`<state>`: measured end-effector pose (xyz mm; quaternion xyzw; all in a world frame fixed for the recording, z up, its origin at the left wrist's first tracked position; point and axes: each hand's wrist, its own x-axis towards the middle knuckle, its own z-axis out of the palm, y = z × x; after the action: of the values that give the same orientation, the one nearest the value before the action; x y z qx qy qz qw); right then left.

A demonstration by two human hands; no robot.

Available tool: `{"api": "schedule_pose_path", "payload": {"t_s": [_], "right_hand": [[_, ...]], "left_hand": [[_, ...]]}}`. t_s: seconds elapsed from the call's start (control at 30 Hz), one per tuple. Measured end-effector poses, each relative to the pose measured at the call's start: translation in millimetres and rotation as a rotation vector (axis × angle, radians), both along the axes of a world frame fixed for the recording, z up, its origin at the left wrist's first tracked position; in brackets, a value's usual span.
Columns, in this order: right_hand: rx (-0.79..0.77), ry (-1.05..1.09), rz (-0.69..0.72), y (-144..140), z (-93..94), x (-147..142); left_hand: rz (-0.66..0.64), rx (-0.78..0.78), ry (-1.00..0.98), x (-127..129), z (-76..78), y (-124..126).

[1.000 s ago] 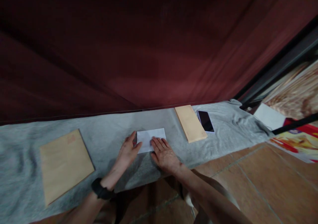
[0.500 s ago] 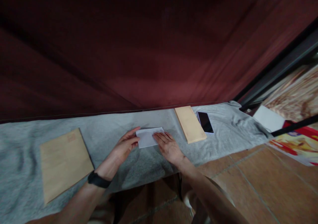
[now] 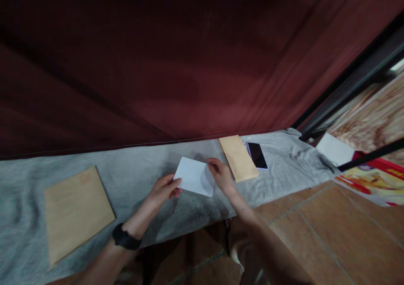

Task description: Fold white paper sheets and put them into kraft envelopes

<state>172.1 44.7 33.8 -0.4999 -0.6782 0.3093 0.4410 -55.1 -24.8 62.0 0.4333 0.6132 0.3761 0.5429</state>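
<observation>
A white folded sheet of paper (image 3: 194,176) is held between my two hands, tilted a little above the grey cloth (image 3: 132,171). My left hand (image 3: 166,187) pinches its left edge, thumb on top and fingers underneath. At the upper right corner, my right hand (image 3: 221,175) grips the paper with thumb and fingertips. To the right of that hand lies a stack of narrow tan envelopes (image 3: 239,158). A large brown envelope (image 3: 78,215) rests flat on the cloth at the left, with a faint reddish print near its top corner.
A dark-screened phone (image 3: 257,155) lies just right of the narrow envelopes. Behind the cloth rises a dark red fabric panel (image 3: 189,87). Tiled floor (image 3: 315,217) shows below, with a colourful printed box (image 3: 375,179) and a white object (image 3: 335,149) at the right.
The paper has been lifted off the cloth and tilted. My right hand has gone from lying flat on it to gripping its right corner; my left hand now pinches the left edge.
</observation>
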Motion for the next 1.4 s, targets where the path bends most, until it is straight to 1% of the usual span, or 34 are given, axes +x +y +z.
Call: {"api": "schedule_pose_path", "payload": {"t_s": [0.07, 0.13, 0.23, 0.27, 0.33, 0.4, 0.43, 0.47, 0.53, 0.57, 0.6, 0.63, 0.7, 0.73, 0.83, 0.87, 0.93, 1.1, 1.4], "right_hand": [[0.099, -0.128, -0.042, -4, -1.1, -4], [0.173, -0.244, -0.014, -12, -2.3, -12], [0.204, -0.376, 0.142, -30, -9.1, -29], [0.211, -0.432, 0.202, -36, -13.0, -35], [0.214, -0.552, 0.256, -47, -22.1, -45], [0.219, -0.639, 0.285, -54, -30.8, -49], [0.226, -0.666, 0.29, -56, -34.2, -50], [0.234, -0.682, 0.292, -57, -36.8, -50], [0.249, -0.699, 0.287, -57, -39.6, -50], [0.251, -0.705, 0.282, -57, -40.2, -49], [0.253, -0.715, 0.281, -57, -40.6, -49], [0.256, -0.728, 0.283, -57, -40.9, -49], [0.265, -0.764, 0.295, -58, -41.9, -50], [0.271, -0.784, 0.3, -59, -42.6, -49], [0.291, -0.823, 0.275, -60, -45.5, -48], [0.294, -0.827, 0.249, -60, -46.4, -46], [0.294, -0.829, 0.198, -60, -48.0, -43], [0.286, -0.835, 0.134, -55, -51.4, -31], [0.211, -0.831, 0.02, -49, -50.5, -6]], "left_hand": [[0.049, -0.057, -0.049, 6, -8.1, -6], [0.088, -0.101, -0.065, 12, -15.9, -11], [0.089, -0.163, -0.062, 19, -24.6, -15], [0.073, -0.183, -0.043, 20, -26.4, -16], [-0.009, -0.209, 0.04, 17, -27.7, -18], [-0.112, -0.185, 0.24, 12, -25.2, -19], [-0.145, -0.143, 0.395, 9, -22.5, -19], [-0.149, -0.085, 0.574, 6, -19.4, -19], [-0.099, 0.072, 0.896, 6, -13.6, -19], [-0.073, 0.172, 0.992, 8, -12.5, -18], [-0.065, 0.283, 1.037, 13, -13.2, -17], [-0.082, 0.401, 1.04, 19, -16.3, -16], [-0.162, 0.613, 1.026, 33, -29.0, -16], [-0.21, 0.654, 1.047, 39, -37.6, -16], [-0.242, 0.648, 1.128, 47, -63.3, -16], [-0.238, 0.635, 1.156, 46, -69.6, -15], [-0.229, 0.625, 1.203, 42, -77.1, -15], [-0.198, 0.646, 1.269, 35, -79.7, -16], [-0.153, 0.586, 1.285, 21, -80.1, -20]]}}
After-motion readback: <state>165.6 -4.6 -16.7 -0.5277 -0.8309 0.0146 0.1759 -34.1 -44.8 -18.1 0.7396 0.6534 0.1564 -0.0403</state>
